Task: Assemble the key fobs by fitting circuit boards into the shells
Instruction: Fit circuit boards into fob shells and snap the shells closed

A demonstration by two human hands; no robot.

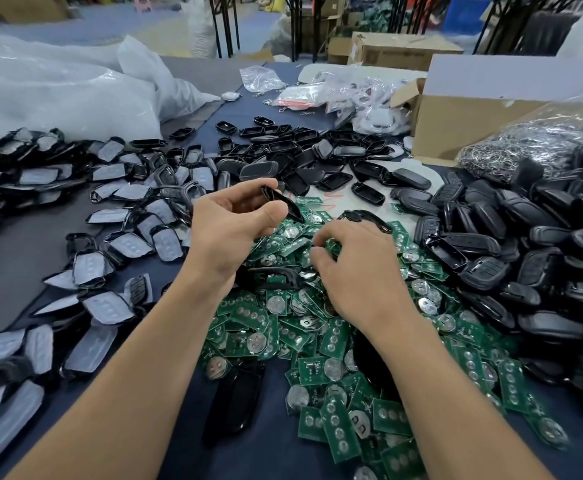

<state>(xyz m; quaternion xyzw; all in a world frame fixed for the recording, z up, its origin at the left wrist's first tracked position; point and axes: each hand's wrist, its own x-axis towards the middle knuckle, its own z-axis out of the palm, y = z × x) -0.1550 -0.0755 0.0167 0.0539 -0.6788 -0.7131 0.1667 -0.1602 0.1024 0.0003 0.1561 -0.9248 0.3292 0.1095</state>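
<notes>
Green rectangular circuit boards with silver coin cells heap at lower centre, within reach. My right hand curls into them; whether it pinches one I cannot tell. My left hand grips a black plastic shell at centre, raised ready for fitting.

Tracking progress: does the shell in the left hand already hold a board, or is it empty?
Likely empty: the shell, pinched by the left hand, shows only black, no green; its inside is partly hidden.
</notes>
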